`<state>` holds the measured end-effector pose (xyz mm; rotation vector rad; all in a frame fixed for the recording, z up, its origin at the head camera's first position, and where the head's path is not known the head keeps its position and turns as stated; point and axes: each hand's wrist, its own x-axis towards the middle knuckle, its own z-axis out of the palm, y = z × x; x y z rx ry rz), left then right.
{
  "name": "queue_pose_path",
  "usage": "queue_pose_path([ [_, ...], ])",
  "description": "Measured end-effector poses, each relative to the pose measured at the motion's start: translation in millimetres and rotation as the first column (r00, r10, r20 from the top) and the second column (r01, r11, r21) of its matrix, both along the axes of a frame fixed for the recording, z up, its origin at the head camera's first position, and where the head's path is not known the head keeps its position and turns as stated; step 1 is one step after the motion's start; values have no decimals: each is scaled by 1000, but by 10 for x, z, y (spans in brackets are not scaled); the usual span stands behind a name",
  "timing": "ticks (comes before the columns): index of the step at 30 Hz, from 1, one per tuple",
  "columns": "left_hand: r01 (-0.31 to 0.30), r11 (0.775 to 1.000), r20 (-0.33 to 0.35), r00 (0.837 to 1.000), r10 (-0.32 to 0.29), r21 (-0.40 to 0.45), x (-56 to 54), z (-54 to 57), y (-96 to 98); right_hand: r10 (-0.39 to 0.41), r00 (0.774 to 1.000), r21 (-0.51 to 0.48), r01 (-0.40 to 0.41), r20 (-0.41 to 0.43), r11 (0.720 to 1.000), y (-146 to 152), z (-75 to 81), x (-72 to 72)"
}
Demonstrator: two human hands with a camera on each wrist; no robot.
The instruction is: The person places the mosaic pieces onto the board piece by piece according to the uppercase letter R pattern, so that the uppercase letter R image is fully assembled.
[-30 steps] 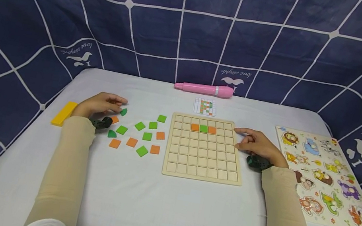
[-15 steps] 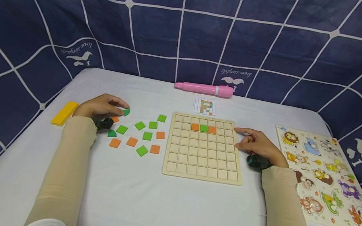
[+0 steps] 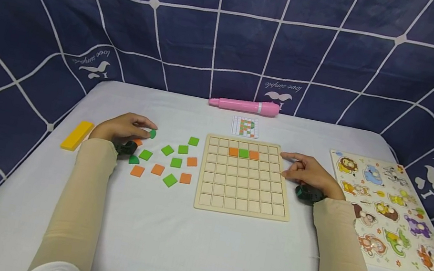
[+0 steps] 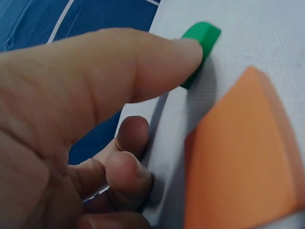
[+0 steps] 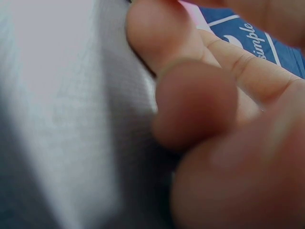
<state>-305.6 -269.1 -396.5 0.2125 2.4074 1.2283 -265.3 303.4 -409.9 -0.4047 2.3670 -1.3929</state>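
Note:
At the left of the table in the head view, my left hand (image 3: 124,125) pinches a dark green quarter-round tile (image 3: 152,134). The left wrist view shows the thumb against this green tile (image 4: 202,36), tilted over the cloth; the index finger is hidden. Close under that hand lies an orange square tile (image 4: 238,157). My right hand (image 3: 309,172) rests beside the wooden grid board (image 3: 240,211), index finger and thumb touching its right edge, other fingers curled loosely. An orange, a green and an orange tile (image 3: 254,155) sit side by side in the board's second row.
Loose green squares (image 3: 170,180), orange squares (image 3: 157,169) and another dark green quarter-round (image 3: 134,159) lie left of the board. A pattern card (image 3: 246,127) and a pink pen (image 3: 244,106) lie behind it. A yellow bar (image 3: 77,135) is far left, an animal puzzle (image 3: 399,216) right.
My left hand has shifted slightly right along with the dark green quarter-round tile, which has turned and tilted in the fingers. The right hand and the board keep their place.

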Motion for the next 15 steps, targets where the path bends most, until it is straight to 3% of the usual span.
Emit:
queue_pose_path([
  [9, 6, 1000, -11, 1000, -7, -19, -22, -16, -6, -5, 1000, 8, 5, 2, 1000, 2, -3, 0],
  [15, -10, 997, -30, 1000, 8, -80, -12, -7, -7, -7, 1000, 13, 7, 9, 1000, -1, -1, -2],
])
